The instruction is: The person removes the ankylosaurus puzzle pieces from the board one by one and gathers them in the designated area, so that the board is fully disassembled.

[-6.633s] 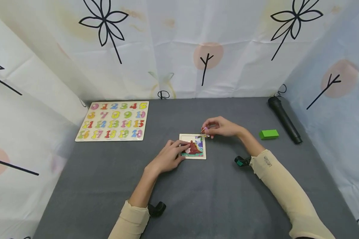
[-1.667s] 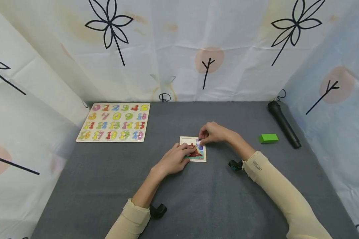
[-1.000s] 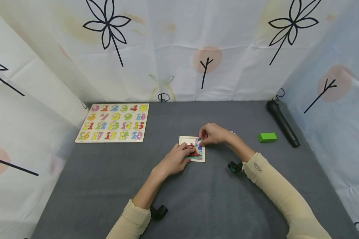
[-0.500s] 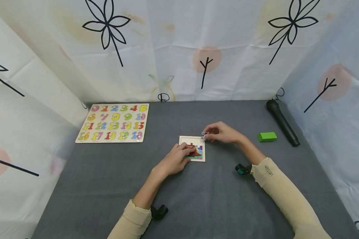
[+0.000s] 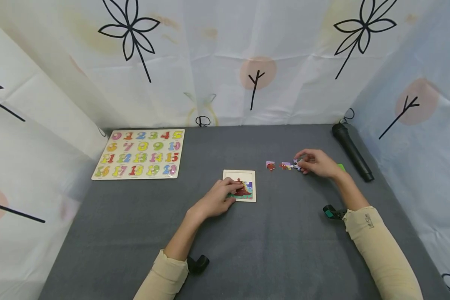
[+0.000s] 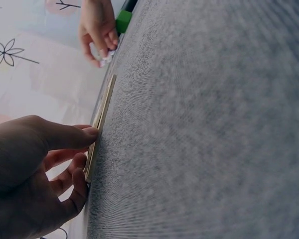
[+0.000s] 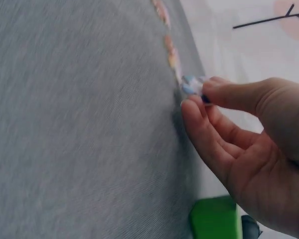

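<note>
A small square jigsaw puzzle [image 5: 249, 198] with a pale frame lies on the grey table, showing a reddish-brown figure; bare tray shows along its top. My left hand [image 5: 215, 199] holds it, fingers over the picture and thumb at the near edge; in the left wrist view the other fingers curl by the frame's end [image 6: 90, 172]. To the right, my right hand [image 5: 320, 163] pinches a purple-and-white jigsaw piece [image 7: 192, 85] between thumb and fingers, close over the table. That piece is at the right end of a row with a red-and-purple piece [image 5: 270, 166] and a multicoloured piece [image 5: 285, 166].
A number puzzle board [image 5: 138, 154] lies at the back left. Partly hidden behind my right hand is a green block [image 7: 215, 219]. A black microphone [image 5: 352, 152] lies along the right side. Patterned white cloth [image 5: 225, 83] walls the back and sides.
My right hand has lifted a piece from the puzzle's upper right and carried it right to the row of loose pieces. My left hand has stayed on the puzzle.
</note>
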`<action>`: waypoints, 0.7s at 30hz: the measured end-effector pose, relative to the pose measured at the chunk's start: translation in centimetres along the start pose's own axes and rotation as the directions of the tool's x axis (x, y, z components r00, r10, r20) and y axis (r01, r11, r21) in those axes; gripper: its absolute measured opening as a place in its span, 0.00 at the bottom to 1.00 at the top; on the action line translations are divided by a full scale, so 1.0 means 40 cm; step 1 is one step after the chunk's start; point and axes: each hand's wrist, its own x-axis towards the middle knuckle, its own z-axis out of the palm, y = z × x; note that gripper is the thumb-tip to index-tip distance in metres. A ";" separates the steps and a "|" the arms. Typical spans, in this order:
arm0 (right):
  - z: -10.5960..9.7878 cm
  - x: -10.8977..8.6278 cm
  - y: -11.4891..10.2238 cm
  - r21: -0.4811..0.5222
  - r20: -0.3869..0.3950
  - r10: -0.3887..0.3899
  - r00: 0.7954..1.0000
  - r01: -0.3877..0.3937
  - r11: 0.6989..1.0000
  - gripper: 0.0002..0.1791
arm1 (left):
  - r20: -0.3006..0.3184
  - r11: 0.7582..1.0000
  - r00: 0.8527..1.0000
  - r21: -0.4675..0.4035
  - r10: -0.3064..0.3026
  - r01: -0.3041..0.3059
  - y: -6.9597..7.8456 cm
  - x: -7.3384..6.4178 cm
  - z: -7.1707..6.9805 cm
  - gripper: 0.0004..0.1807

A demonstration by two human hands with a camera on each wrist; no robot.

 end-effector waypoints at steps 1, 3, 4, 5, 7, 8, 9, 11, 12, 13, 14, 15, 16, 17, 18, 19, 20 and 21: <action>-0.001 -0.001 0.004 -0.007 0.000 0.016 1.000 -0.016 1.000 0.14 | 0.000 1.000 1.000 -0.004 -0.004 0.004 0.001 0.000 -0.001 0.26; -0.001 0.000 0.008 -0.025 -0.008 0.053 0.999 -0.053 0.998 0.15 | 0.004 1.000 1.000 -0.003 -0.011 0.011 0.002 -0.001 -0.002 0.26; 0.000 0.001 0.009 -0.040 -0.012 0.074 0.997 -0.074 0.996 0.15 | 0.005 1.000 1.000 -0.001 -0.015 0.015 0.001 -0.001 -0.002 0.26; 0.003 0.003 0.007 -0.060 -0.022 0.093 0.995 -0.094 0.994 0.15 | 0.007 1.000 1.000 -0.002 -0.018 0.018 0.001 -0.001 -0.002 0.27; 0.007 0.006 0.005 -0.099 -0.040 0.131 0.991 -0.134 0.986 0.15 | 0.009 1.000 1.000 -0.006 -0.020 0.020 0.000 -0.001 -0.001 0.26; 0.008 0.007 0.004 -0.119 -0.052 0.147 0.988 -0.152 0.981 0.15 | 0.008 1.000 1.000 -0.009 -0.016 0.016 -0.001 -0.001 0.000 0.26; 0.010 0.007 0.002 -0.136 -0.062 0.161 0.985 -0.168 0.976 0.15 | 0.006 1.000 1.000 -0.014 -0.012 0.012 -0.003 -0.001 0.001 0.26; 0.012 0.006 -0.003 -0.156 -0.077 0.183 0.980 -0.193 0.969 0.14 | -0.007 1.000 1.000 -0.017 0.014 -0.015 -0.016 0.000 0.008 0.26; 0.013 0.005 -0.004 -0.163 -0.083 0.189 0.979 -0.200 0.966 0.14 | -0.016 0.999 1.000 -0.018 0.027 -0.027 -0.019 -0.001 0.007 0.26; 0.014 0.004 -0.007 -0.171 -0.090 0.194 0.977 -0.207 0.963 0.13 | -0.022 0.999 0.999 -0.026 0.036 -0.037 -0.024 0.000 0.008 0.26; 0.015 0.004 -0.009 -0.178 -0.094 0.198 0.976 -0.212 0.961 0.13 | -0.029 0.998 0.998 -0.030 0.047 -0.047 -0.028 -0.001 0.008 0.26; 0.016 0.003 -0.010 -0.183 -0.100 0.201 0.975 -0.216 0.959 0.13 | -0.039 0.997 0.997 -0.027 0.067 -0.068 -0.041 0.000 0.011 0.26; 0.018 0.003 -0.012 -0.188 -0.103 0.202 0.974 -0.219 0.957 0.13 | -0.041 0.997 0.997 -0.035 0.070 -0.072 -0.044 -0.001 0.010 0.27; 0.019 0.003 -0.014 -0.195 -0.107 0.205 0.973 -0.222 0.955 0.13 | -0.037 0.997 0.997 -0.041 0.070 -0.072 -0.047 -0.002 0.007 0.27; 0.021 0.003 -0.015 -0.198 -0.111 0.205 0.972 -0.224 0.954 0.13 | -0.027 0.997 0.998 -0.062 0.053 -0.055 -0.041 -0.004 -0.001 0.27; 0.023 0.004 -0.015 -0.202 -0.116 0.209 0.971 -0.229 0.952 0.12 | -0.015 0.997 0.999 -0.072 0.039 -0.040 -0.043 -0.005 -0.005 0.28; 0.024 0.005 -0.017 -0.210 -0.122 0.204 0.971 -0.226 0.951 0.12 | -0.009 0.997 1.000 -0.071 0.026 -0.027 -0.043 -0.007 -0.009 0.28; 0.025 0.006 -0.018 -0.219 -0.130 0.195 0.972 -0.220 0.951 0.12 | 0.000 0.997 1.000 -0.073 0.008 -0.008 -0.042 -0.009 -0.013 0.28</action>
